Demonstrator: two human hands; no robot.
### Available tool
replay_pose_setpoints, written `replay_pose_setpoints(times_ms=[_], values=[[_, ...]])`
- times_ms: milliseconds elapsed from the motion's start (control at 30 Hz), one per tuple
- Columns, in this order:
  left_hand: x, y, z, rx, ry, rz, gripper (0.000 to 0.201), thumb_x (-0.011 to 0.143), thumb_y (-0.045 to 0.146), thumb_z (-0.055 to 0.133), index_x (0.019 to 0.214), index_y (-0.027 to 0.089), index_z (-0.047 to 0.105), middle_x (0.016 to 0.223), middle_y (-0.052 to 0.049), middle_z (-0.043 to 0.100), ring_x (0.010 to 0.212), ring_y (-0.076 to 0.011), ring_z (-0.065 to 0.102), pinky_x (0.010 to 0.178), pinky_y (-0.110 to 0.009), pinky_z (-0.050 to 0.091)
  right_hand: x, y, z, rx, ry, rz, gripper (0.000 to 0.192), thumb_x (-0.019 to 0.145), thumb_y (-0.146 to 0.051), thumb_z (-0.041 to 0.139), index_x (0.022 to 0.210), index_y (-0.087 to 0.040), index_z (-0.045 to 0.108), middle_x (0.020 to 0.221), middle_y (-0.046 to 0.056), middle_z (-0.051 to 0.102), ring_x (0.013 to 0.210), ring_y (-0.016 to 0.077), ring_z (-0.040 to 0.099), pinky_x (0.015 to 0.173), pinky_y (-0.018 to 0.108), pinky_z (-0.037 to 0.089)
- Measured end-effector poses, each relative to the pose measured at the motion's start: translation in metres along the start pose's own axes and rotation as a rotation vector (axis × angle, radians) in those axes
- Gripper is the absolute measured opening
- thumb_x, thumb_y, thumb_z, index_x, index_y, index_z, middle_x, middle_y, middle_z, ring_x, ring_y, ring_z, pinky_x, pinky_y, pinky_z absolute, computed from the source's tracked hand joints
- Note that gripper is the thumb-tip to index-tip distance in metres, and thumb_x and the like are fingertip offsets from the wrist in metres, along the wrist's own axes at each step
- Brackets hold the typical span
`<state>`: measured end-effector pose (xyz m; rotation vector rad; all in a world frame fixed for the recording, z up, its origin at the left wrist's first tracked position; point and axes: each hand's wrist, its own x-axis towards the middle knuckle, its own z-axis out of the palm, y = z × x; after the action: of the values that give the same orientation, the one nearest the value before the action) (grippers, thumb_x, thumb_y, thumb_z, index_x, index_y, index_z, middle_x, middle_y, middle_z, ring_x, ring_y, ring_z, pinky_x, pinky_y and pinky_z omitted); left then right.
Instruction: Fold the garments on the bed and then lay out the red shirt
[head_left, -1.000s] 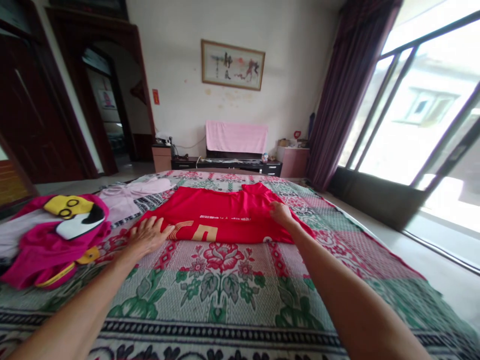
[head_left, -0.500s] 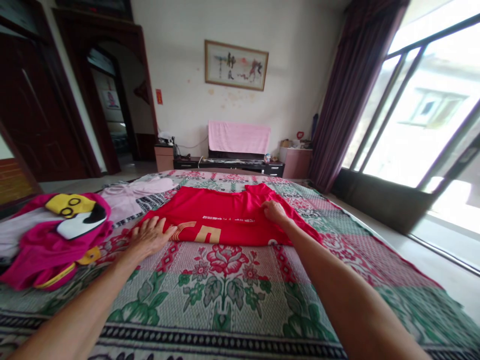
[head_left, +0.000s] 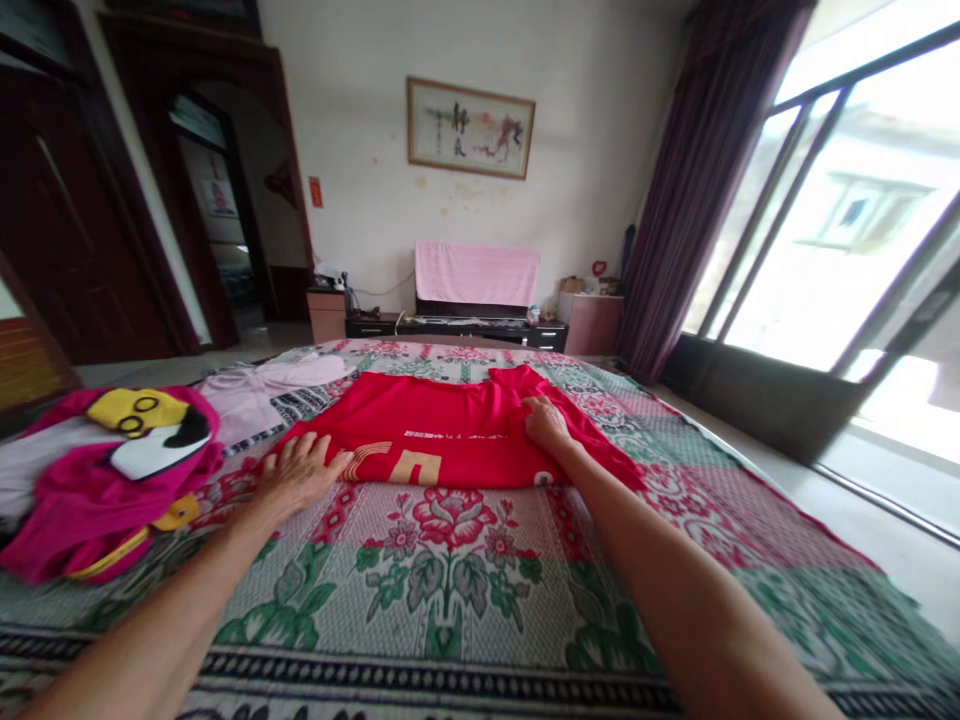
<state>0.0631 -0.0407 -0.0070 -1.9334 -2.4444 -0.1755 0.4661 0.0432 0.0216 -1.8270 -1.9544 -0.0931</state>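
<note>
Floral bedspread (head_left: 450, 590) — red shirt (head_left: 442, 425) flat; curtain (head_left: 697, 180) by window.

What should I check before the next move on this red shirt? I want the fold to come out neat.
1. Left hand flat on the red shirt's near left corner: ok.
2. Right hand on the cloth near the right side, fingers curled at a fold: ok; whether it pinches the cloth, cannot tell.
3. Shirt lying flat: not ok, cloth is bunched by the right hand.
4. Near hem straight along the floral bedspread: ok.
5. Pink garment and pale pink cloth apart from the shirt: ok for the first; the pale one lies close, touching cannot tell.
</note>
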Motion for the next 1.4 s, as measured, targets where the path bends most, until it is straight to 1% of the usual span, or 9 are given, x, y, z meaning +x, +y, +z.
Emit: replay_pose_setpoints(times_ms=[100, 300, 400, 500, 767, 900, 967, 1233, 1400], values=[[0.002, -0.002, 0.001, 0.0, 0.002, 0.002, 0.079, 0.085, 0.062, 0.023, 0.146, 0.014, 0.036, 0.156, -0.012, 0.026, 0.142, -0.033, 0.022, 0.112, -0.053, 0.019, -0.009, -0.004, 0.0, 0.025, 0.0, -0.041, 0.044, 0.083, -0.011, 0.043, 0.124, -0.016, 0.059, 0.126, 0.01, 0.06, 0.106, 0.0206, 0.06, 0.089, 0.027, 0.045], [0.005, -0.004, 0.004, 0.0, 0.0, 0.011, 0.077, 0.086, 0.061, 0.023, 0.145, 0.014, 0.036, 0.155, -0.013, 0.028, 0.141, -0.0328, 0.022, 0.112, -0.054, 0.019, -0.023, 0.002, 0.0, 0.069, -0.006, 0.009, 0.04, 0.085, -0.021, 0.048, 0.124, -0.019, 0.057, 0.134, 0.012, 0.055, 0.115, 0.0278, 0.056, 0.095, 0.043, 0.044], [0.006, -0.005, 0.007, 0.0, 0.026, 0.017, 0.075, 0.087, 0.061, 0.024, 0.144, 0.014, 0.038, 0.153, -0.013, 0.03, 0.14, -0.0334, 0.024, 0.11, -0.054, 0.021, -0.023, 0.013, -0.004, 0.148, -0.008, -0.037, 0.036, 0.086, -0.025, 0.052, 0.121, -0.017, 0.058, 0.127, 0.012, 0.061, 0.117, 0.0253, 0.055, 0.096, 0.039, 0.044], [0.008, -0.006, 0.008, 0.003, 0.011, 0.016, 0.075, 0.087, 0.061, 0.025, 0.144, 0.014, 0.037, 0.154, -0.013, 0.028, 0.141, -0.0339, 0.023, 0.111, -0.055, 0.019, -0.022, 0.025, -0.013, 0.168, 0.078, -0.017, 0.036, 0.091, -0.02, 0.041, 0.123, -0.015, 0.058, 0.124, 0.012, 0.063, 0.113, 0.0203, 0.058, 0.096, 0.031, 0.044], [0.011, -0.007, 0.01, -0.005, -0.004, 0.012, 0.08, 0.086, 0.064, 0.022, 0.146, 0.014, 0.035, 0.156, -0.013, 0.025, 0.142, -0.0336, 0.019, 0.113, -0.054, 0.015, -0.045, 0.066, -0.026, 0.119, 0.099, 0.046, 0.033, 0.087, -0.015, 0.043, 0.11, -0.018, 0.067, 0.105, 0.01, 0.071, 0.097, 0.0209, 0.064, 0.09, 0.032, 0.047], [0.009, -0.006, 0.009, -0.006, -0.003, 0.016, 0.079, 0.086, 0.063, 0.022, 0.146, 0.014, 0.036, 0.155, -0.013, 0.026, 0.142, -0.034, 0.019, 0.111, -0.054, 0.017, -0.052, 0.078, -0.027, 0.1, -0.001, -0.14, 0.028, 0.087, -0.018, 0.045, 0.102, -0.018, 0.069, 0.107, 0.009, 0.069, 0.103, 0.0199, 0.062, 0.094, 0.03, 0.044], [0.007, -0.005, 0.008, -0.006, -0.004, 0.018, 0.078, 0.086, 0.062, 0.021, 0.146, 0.014, 0.036, 0.156, -0.013, 0.026, 0.142, -0.0341, 0.02, 0.111, -0.054, 0.018, -0.051, 0.079, -0.027, 0.066, -0.042, -0.192, 0.028, 0.087, -0.018, 0.044, 0.1, -0.017, 0.069, 0.107, 0.01, 0.069, 0.103, 0.0203, 0.061, 0.094, 0.03, 0.044], [0.011, -0.008, 0.011, -0.019, 0.013, 0.023, 0.08, 0.085, 0.064, 0.022, 0.145, 0.013, 0.037, 0.155, -0.015, 0.026, 0.142, -0.035, 0.02, 0.112, -0.055, 0.016, -0.045, 0.077, -0.02, 0.045, -0.035, -0.126, 0.03, 0.086, -0.016, 0.043, 0.103, -0.017, 0.068, 0.11, 0.01, 0.068, 0.101, 0.0196, 0.062, 0.092, 0.029, 0.044], [0.01, -0.008, 0.011, -0.014, 0.006, 0.028, 0.08, 0.085, 0.064, 0.02, 0.146, 0.014, 0.036, 0.155, -0.015, 0.025, 0.142, -0.0354, 0.019, 0.112, -0.055, 0.016, -0.048, 0.068, -0.026, 0.142, 0.106, -0.083, 0.027, 0.08, -0.013, 0.049, 0.094, -0.019, 0.071, 0.102, 0.007, 0.071, 0.094, 0.0194, 0.064, 0.089, 0.029, 0.046]])
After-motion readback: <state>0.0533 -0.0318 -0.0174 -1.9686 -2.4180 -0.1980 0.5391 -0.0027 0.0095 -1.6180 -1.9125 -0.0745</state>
